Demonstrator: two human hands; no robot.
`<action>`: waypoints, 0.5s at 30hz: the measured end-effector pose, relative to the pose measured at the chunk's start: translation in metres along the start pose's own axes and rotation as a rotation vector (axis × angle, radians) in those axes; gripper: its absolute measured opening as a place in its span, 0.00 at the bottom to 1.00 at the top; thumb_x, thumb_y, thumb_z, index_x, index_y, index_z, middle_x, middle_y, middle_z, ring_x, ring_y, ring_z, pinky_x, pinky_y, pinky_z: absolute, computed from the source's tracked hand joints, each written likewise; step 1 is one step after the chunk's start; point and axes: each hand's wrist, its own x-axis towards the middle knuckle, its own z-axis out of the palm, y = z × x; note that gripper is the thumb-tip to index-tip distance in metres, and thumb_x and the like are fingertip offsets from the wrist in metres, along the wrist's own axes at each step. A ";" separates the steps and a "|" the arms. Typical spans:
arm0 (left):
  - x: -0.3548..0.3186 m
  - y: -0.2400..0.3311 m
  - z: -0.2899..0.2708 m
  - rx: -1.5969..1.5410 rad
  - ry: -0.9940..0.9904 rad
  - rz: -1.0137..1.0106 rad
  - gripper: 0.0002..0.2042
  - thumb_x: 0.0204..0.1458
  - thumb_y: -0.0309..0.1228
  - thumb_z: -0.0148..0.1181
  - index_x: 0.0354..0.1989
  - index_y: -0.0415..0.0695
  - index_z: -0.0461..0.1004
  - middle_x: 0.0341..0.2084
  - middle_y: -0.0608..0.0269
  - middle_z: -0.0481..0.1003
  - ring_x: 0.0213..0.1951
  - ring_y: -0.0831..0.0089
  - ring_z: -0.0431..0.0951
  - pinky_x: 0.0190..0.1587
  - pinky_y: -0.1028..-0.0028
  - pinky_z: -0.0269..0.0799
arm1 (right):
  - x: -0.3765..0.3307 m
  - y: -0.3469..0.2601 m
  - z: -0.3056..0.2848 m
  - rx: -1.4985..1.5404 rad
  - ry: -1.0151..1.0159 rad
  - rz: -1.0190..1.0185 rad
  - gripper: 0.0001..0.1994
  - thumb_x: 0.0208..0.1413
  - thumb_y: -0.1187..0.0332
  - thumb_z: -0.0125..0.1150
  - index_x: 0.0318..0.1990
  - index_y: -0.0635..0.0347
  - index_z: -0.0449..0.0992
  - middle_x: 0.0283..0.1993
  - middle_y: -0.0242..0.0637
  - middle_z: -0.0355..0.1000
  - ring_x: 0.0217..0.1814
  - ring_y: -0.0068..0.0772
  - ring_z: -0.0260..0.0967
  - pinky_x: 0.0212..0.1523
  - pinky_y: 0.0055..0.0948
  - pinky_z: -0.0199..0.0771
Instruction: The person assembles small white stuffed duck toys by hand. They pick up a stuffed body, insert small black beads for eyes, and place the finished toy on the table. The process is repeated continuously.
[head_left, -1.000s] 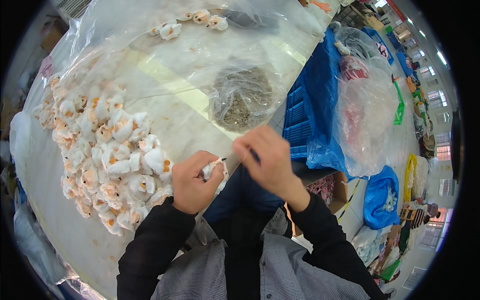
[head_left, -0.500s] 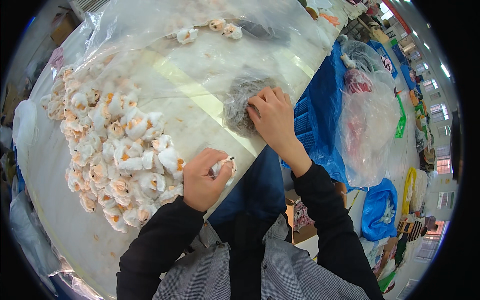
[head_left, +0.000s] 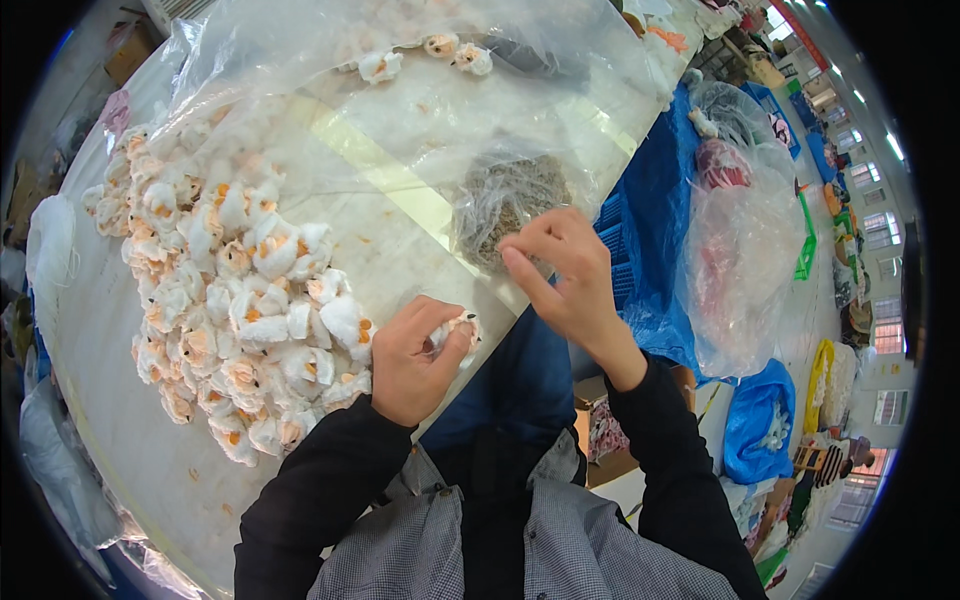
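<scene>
My left hand (head_left: pixel 410 358) is closed around a small white-and-peach plush piece (head_left: pixel 466 333) with a dark bead-like spot, at the table's near edge. Thumb and forefinger of my right hand (head_left: pixel 566 280) come together in a pinch beside a clear plastic bag (head_left: pixel 470 190). Whatever sits between those fingertips is too small to make out. Inside the bag lies a mass of tiny brownish-grey bits (head_left: pixel 512 200). Left of my left hand spreads a large heap of similar plush pieces (head_left: pixel 245 300), white and peach with orange parts.
Clear plastic sheeting (head_left: pixel 300 60) covers the table's far side, with a few plush pieces (head_left: pixel 456 55) by it. Right of the table stand blue crates (head_left: pixel 620 250) under a blue sheet and a large clear bag (head_left: pixel 740 270) with pinkish contents. A blue bag (head_left: pixel 757 420) rests beyond.
My right hand has come out of the bag of tiny bits and drawn back toward me, fingertips pinched. My left hand keeps its plush piece and has barely moved.
</scene>
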 end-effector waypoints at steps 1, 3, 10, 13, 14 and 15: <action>0.000 0.002 0.000 -0.005 -0.005 -0.012 0.07 0.58 0.21 0.64 0.43 0.33 0.79 0.33 0.60 0.76 0.33 0.77 0.74 0.33 0.76 0.66 | -0.006 -0.005 -0.002 0.094 -0.019 0.025 0.04 0.57 0.72 0.70 0.38 0.58 0.87 0.36 0.36 0.79 0.39 0.36 0.74 0.40 0.31 0.73; -0.001 -0.005 0.003 -0.025 0.029 0.033 0.07 0.59 0.21 0.64 0.43 0.33 0.79 0.32 0.61 0.76 0.33 0.77 0.73 0.33 0.77 0.66 | -0.021 -0.016 0.002 0.410 -0.068 0.236 0.04 0.59 0.72 0.69 0.39 0.60 0.87 0.35 0.36 0.80 0.35 0.30 0.73 0.36 0.29 0.71; -0.001 -0.004 0.000 0.039 0.047 0.041 0.06 0.59 0.22 0.64 0.42 0.33 0.79 0.32 0.60 0.77 0.33 0.77 0.75 0.34 0.76 0.66 | -0.030 -0.029 0.006 1.080 -0.249 0.719 0.07 0.65 0.72 0.66 0.45 0.67 0.83 0.36 0.33 0.81 0.34 0.18 0.73 0.35 0.19 0.72; 0.001 -0.010 0.004 0.050 0.110 0.118 0.06 0.56 0.25 0.66 0.40 0.38 0.81 0.29 0.61 0.78 0.23 0.75 0.71 0.25 0.75 0.64 | -0.031 -0.030 0.011 1.158 -0.273 0.720 0.07 0.66 0.72 0.66 0.46 0.67 0.81 0.37 0.33 0.81 0.34 0.18 0.74 0.36 0.19 0.73; 0.001 -0.010 0.004 0.048 0.105 0.125 0.06 0.56 0.25 0.66 0.40 0.38 0.81 0.29 0.61 0.78 0.23 0.75 0.71 0.25 0.75 0.64 | -0.031 -0.031 0.012 1.172 -0.278 0.720 0.07 0.66 0.72 0.66 0.46 0.66 0.80 0.37 0.34 0.81 0.34 0.18 0.74 0.36 0.19 0.73; 0.001 -0.009 0.005 0.046 0.101 0.131 0.06 0.56 0.25 0.66 0.40 0.38 0.81 0.29 0.61 0.78 0.23 0.75 0.71 0.25 0.75 0.64 | -0.031 -0.030 0.012 1.165 -0.294 0.721 0.07 0.66 0.71 0.66 0.46 0.66 0.80 0.37 0.33 0.81 0.35 0.18 0.74 0.36 0.20 0.73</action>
